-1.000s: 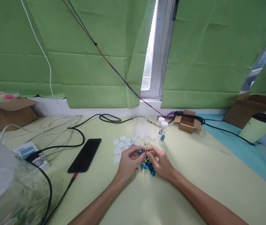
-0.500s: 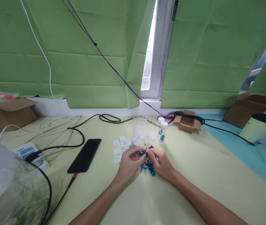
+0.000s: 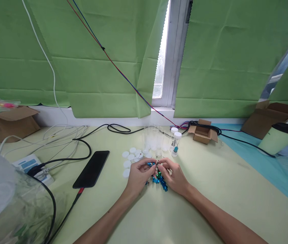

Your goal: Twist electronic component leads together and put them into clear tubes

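My left hand (image 3: 139, 174) is closed in a pinch, its fingertips over a small heap of shiny blue and green pieces (image 3: 163, 184). What it pinches is mostly hidden; a bit of blue shows by the fingers. Facing it, my right hand (image 3: 173, 174) is also closed, thumb and index finger meeting at a tiny dark part near the left fingertips. Round white caps (image 3: 127, 164) lie left of the hands. Behind them stand several clear tubes (image 3: 156, 139). Two white-capped tubes are at their right, and the nearer capped tube (image 3: 177, 135) holds a teal piece.
A black phone (image 3: 91, 169) with a cable lies at left, near a white power strip (image 3: 33, 164). A clear plastic bag (image 3: 39, 203) fills the front left. Black cables run along the back to a small open cardboard box (image 3: 202, 135). A lidded cup (image 3: 275, 140) stands far right.
Both hands have shifted slightly left, fingertips still close together. The right fingers are a little more arched, and more of the green piece shows beneath them.
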Tool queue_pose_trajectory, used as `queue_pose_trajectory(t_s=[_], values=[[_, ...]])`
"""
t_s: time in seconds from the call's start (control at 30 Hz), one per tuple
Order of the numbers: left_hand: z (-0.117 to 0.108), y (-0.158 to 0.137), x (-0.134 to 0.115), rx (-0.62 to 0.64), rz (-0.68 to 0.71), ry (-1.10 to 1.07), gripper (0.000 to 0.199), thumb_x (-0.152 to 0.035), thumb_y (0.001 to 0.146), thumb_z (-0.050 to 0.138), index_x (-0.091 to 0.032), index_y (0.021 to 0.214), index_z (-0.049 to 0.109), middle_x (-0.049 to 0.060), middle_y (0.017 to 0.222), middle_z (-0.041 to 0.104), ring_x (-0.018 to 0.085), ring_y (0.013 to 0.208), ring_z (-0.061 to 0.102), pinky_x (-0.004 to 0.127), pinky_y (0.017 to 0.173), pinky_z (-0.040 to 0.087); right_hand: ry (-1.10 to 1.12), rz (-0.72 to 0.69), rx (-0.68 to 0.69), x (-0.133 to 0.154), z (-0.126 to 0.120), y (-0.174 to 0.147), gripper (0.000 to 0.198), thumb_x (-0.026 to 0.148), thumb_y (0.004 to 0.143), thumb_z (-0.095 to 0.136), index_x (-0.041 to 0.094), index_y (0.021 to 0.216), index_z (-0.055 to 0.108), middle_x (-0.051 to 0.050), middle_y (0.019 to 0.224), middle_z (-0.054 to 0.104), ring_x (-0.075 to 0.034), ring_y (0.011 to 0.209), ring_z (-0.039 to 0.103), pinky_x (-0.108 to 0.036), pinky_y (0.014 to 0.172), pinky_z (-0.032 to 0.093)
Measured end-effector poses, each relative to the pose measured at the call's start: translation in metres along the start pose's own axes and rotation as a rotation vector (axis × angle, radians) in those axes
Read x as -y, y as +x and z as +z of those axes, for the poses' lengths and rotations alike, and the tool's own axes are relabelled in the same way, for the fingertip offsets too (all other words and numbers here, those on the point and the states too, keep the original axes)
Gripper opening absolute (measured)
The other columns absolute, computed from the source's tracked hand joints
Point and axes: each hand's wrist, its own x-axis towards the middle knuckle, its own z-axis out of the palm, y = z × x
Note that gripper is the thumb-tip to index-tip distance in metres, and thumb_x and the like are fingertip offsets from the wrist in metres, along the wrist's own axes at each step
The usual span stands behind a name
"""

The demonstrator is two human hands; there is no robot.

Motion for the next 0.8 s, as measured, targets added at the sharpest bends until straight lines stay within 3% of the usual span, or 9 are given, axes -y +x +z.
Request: queue_pose_trajectory(t_s=[0.33, 0.8], values=[[-0.001, -0.002, 0.004, 0.024, 0.016, 0.007, 0.020, -0.028, 0.073, 0.076, -0.014, 0.087, 0.073, 0.003, 0.071, 0.067, 0.013, 0.057, 0.063, 0.026, 0.055, 0.056, 0.053, 0.005, 0.037, 0.003, -0.001, 0.001, 0.033, 0.044, 0.100, 0.041, 0.018, 0.091, 0.059, -0.002, 0.069, 0.063, -0.014, 0.057, 0.053, -0.025, 0.054, 0.040], [0.000, -0.001, 0.008, 0.052, 0.051, 0.016, 0.017, -0.027, 0.073, 0.075, -0.015, 0.085, 0.074, 0.003, 0.080, 0.067, 0.012, 0.056, 0.063, 0.025, 0.055, 0.056, -0.093, -0.072, -0.029, -0.001, 0.000, 0.003, 0.042, 0.038, 0.101, 0.037, 0.020, 0.064, 0.045, 0.003, 0.057, 0.045, -0.011, 0.052, 0.038, -0.025, 0.053, 0.032]])
